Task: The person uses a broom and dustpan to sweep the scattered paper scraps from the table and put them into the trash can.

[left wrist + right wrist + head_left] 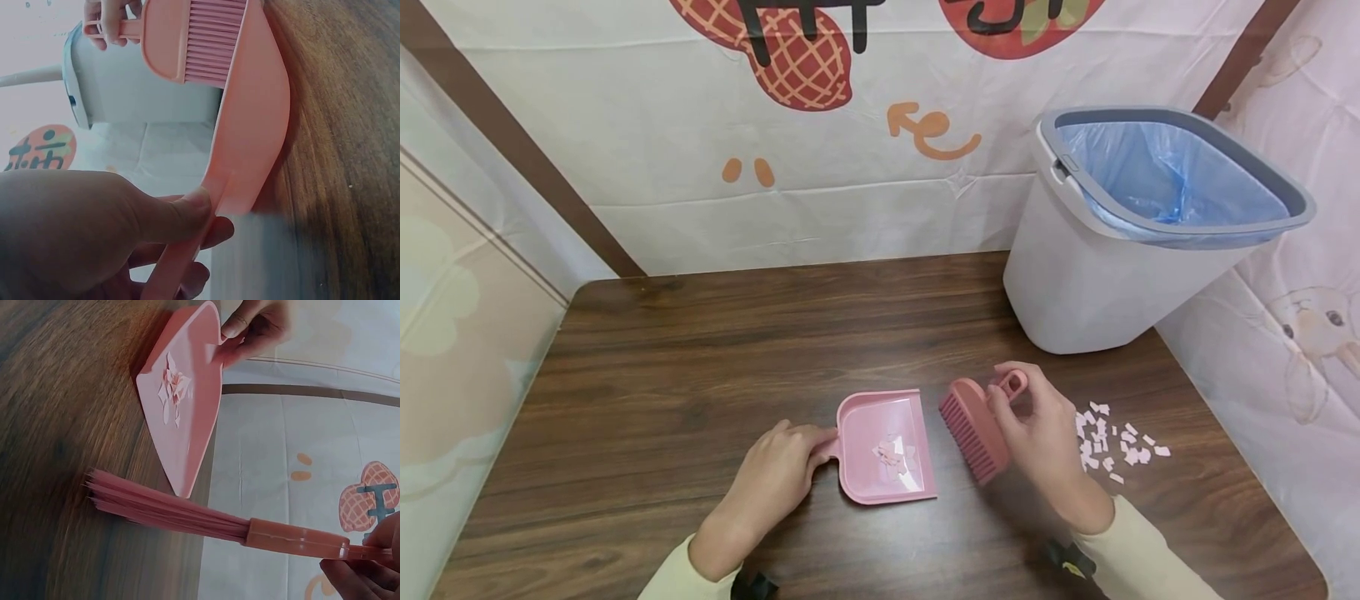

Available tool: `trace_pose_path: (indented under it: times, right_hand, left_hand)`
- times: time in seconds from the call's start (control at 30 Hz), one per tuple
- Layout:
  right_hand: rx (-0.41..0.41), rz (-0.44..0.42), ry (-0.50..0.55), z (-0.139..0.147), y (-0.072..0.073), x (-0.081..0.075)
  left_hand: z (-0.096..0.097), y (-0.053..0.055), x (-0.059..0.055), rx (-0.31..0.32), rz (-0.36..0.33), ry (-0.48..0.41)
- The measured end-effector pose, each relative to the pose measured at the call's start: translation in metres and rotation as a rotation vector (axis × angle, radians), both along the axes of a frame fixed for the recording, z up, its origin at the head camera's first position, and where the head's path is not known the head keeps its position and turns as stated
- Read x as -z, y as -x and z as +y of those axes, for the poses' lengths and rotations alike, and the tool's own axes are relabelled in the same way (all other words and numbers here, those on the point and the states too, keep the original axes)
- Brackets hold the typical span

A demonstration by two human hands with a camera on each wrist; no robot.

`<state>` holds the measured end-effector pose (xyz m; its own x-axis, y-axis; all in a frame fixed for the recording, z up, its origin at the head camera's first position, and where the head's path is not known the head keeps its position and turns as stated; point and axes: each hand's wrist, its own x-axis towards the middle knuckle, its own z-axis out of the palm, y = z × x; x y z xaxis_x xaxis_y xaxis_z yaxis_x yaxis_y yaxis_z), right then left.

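A pink dustpan (868, 417) lies on the table with a few paper scraps (891, 457) in its pan. My left hand (778, 467) grips its short handle; in the left wrist view the thumb (199, 203) presses on top and fingers curl underneath. My right hand (1041, 425) pinches the looped handle of a small pink brush (977, 425), just right of the dustpan's open edge. In the right wrist view the bristles (156, 506) point toward the table, apart from the pan. More white paper scraps (1101, 437) lie scattered to the right of my right hand.
A white trash bin (1075, 275) with a grey rim and blue liner bag (1172, 179) stands at the table's back right. The dark wooden table (700, 358) meets printed cloth (850, 217) at the back and sides.
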<state>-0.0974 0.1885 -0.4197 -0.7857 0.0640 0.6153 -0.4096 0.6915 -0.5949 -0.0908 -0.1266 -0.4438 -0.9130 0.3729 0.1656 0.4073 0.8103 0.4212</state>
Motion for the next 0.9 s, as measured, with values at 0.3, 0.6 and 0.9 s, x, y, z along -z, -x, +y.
trace_pose_path:
  times: [0.3,0.6,0.9]
  right_hand:
    - [0.067,-0.005,-0.013,0.017,-0.007,0.004]
    - [0.149,-0.017,-0.057,0.045,-0.013,0.007]
    - [0.189,-0.015,-0.047,0.063,-0.013,0.000]
  left_hand:
    - [-0.001,-0.001,0.002,-0.009,-0.016,-0.007]
    - [-0.002,-0.001,0.003,-0.019,-0.019,0.008]
    - [-0.001,0.000,0.004,-0.007,-0.011,0.013]
